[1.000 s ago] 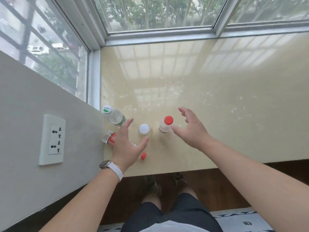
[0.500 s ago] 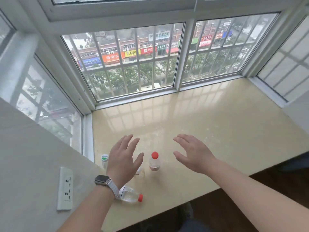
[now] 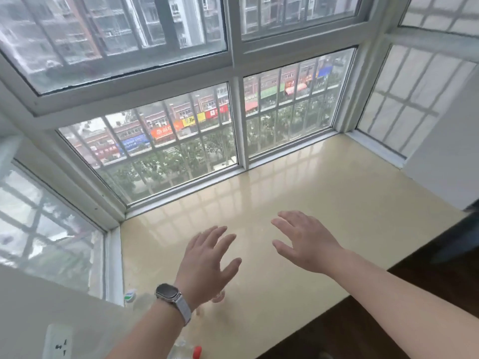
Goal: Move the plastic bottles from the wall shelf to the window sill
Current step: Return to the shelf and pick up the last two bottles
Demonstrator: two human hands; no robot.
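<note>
Left hand (image 3: pixel 207 265), right hand (image 3: pixel 305 244) rose, released; red-capped bottle (image 3: pixel 185 351) on sill (image 3: pixel 324 193), contents unclear.

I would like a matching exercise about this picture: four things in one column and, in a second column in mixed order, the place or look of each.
Things
1 watch
2 red cap
3 socket
4 right hand

Place or look
a open, over the sill
b on the wall, lower left
c dark face, pale strap
d at the bottom edge of the picture

Pairs: 1-c, 2-d, 3-b, 4-a
</note>
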